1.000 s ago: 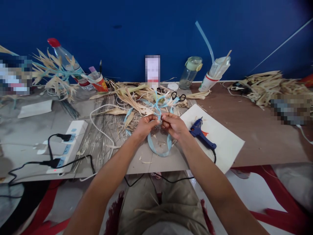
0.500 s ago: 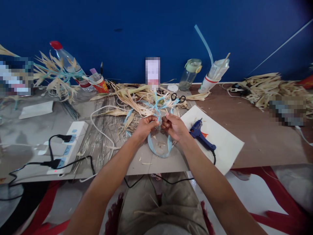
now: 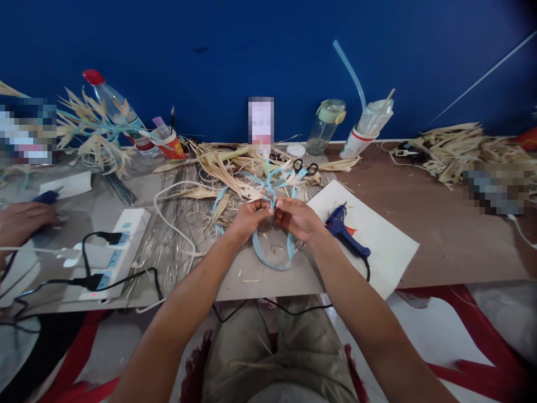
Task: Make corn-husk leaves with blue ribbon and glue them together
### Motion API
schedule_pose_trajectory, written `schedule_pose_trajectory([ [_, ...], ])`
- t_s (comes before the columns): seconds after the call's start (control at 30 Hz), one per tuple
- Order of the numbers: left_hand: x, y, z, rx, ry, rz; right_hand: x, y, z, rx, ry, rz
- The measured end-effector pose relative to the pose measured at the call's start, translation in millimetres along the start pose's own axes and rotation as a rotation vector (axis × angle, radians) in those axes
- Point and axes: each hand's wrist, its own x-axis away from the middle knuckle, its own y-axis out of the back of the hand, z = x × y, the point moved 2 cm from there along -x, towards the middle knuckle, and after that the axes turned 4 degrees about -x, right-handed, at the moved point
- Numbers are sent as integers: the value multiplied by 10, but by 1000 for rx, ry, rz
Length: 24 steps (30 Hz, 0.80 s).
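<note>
Between my two hands, over the table's front part, is a thin stem wrapped in light blue tape. My left hand is closed, pinching the lower end of this stem between thumb and fingers. Close beside it, my right hand is closed too, its fingertips at the stem. They seem to grip the tape, though the spot is partly hidden. A loop of light blue tape hangs below both hands onto the table. Dried corn husks and scissors with black handles lie just behind.
A blue glue gun rests on white paper at right. A power strip, cords and loose wires lie left. Behind stand a glass bottle and paper cups. Another person's hand holds a blue tool at far left.
My right hand has moved slightly left, its fingertips now meeting the stem beside my left hand. Another person's hand with a blue tool has come in at the far left.
</note>
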Motion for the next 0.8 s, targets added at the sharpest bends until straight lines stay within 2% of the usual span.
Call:
schedule_pose_trajectory([
  [0.07, 8, 0, -11, -4, 3, 16, 2, -4, -9, 1, -51, 63],
  [0.23, 27, 9, -12, -7, 33, 76, 17, 19, 17, -48, -86, 107],
  [0.4, 41, 14, -8, 9, 47, 133, 41, 43, 54, -47, -168, 243],
  [0.8, 24, 14, 9, -27, 39, 185, -10, 129, 28, -91, -270, 243],
])
